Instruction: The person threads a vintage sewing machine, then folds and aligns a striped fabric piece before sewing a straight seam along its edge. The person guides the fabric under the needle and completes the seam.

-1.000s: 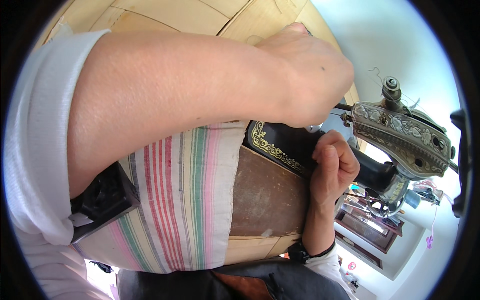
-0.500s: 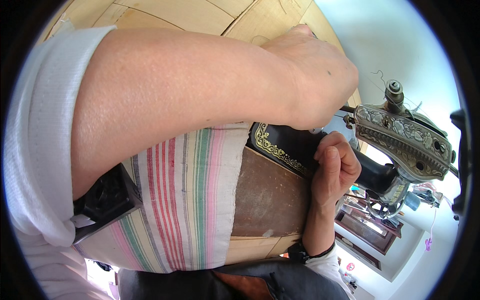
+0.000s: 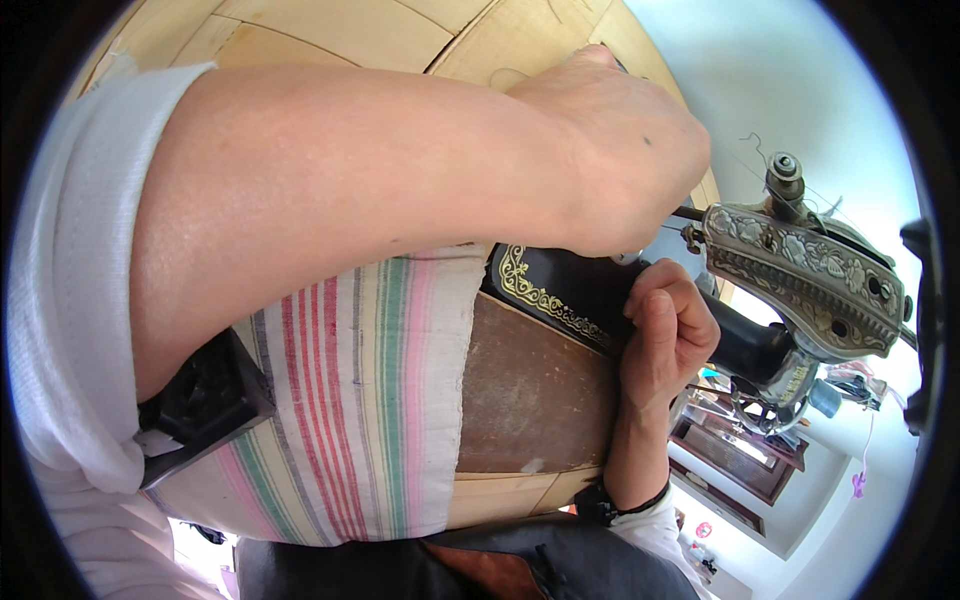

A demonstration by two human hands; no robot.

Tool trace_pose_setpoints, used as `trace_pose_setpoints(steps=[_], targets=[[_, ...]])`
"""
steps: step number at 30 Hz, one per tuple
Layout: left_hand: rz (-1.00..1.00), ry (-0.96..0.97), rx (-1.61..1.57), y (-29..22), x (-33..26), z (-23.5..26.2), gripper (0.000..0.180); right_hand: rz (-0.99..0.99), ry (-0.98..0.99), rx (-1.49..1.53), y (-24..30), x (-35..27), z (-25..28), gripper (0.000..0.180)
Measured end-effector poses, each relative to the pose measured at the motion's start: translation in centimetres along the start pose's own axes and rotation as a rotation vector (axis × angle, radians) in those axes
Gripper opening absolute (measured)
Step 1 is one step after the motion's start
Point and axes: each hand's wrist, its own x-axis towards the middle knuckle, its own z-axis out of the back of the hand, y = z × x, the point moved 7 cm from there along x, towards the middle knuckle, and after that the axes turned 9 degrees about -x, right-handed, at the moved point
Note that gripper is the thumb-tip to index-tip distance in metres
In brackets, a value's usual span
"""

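Note:
An old black sewing machine stands at the right, with an engraved silver faceplate (image 3: 800,265) and a gold scroll border on its black bed (image 3: 550,290). Across the upper half stretches my left arm; the back of my left hand (image 3: 640,140) is beside the needle bar side of the machine, and its fingers are mostly hidden. Just below it, my right hand (image 3: 670,330) is closed over the machine bed, fingers curled and thumb pressed to them. Whatever it may pinch cannot be made out. A striped cloth (image 3: 340,420) lies left of the bed, partly under my left forearm.
Brown worn wood (image 3: 540,400) shows between the cloth and my right wrist. A black box-like object (image 3: 215,405) sits on the cloth under my left forearm. Pale wooden boards (image 3: 340,35) lie at the top. Loose thread stands near the machine's top knob (image 3: 785,168).
The view has shifted slightly, with my left arm and the cloth a little farther left in it. Both hands keep nearly the same pose by the machine.

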Motion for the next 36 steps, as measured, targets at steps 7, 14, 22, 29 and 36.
trace_pose_setpoints(steps=[7,14,22,29,36], targets=[[-0.051,-0.049,0.096,0.3,0.5,-0.6,0.009,0.004,-0.002,0.005,0.0,0.0,0.0,0.026],[0.082,0.038,0.157,-1.4,0.6,0.2,0.008,-0.017,-0.002,0.005,-0.2,0.0,0.1,0.025],[-0.013,0.039,0.12,-1.6,-0.2,1.3,0.011,-0.037,-0.001,0.01,0.0,0.1,0.0,0.026],[0.054,0.05,-0.04,-0.5,0.2,0.7,0.012,-0.023,0.019,0.005,-0.2,-0.2,0.3,0.026],[-0.414,0.456,-0.849,-5.7,-1.1,1.5,0.002,-0.039,-0.003,0.207,-0.7,-0.2,-0.6,0.023]])
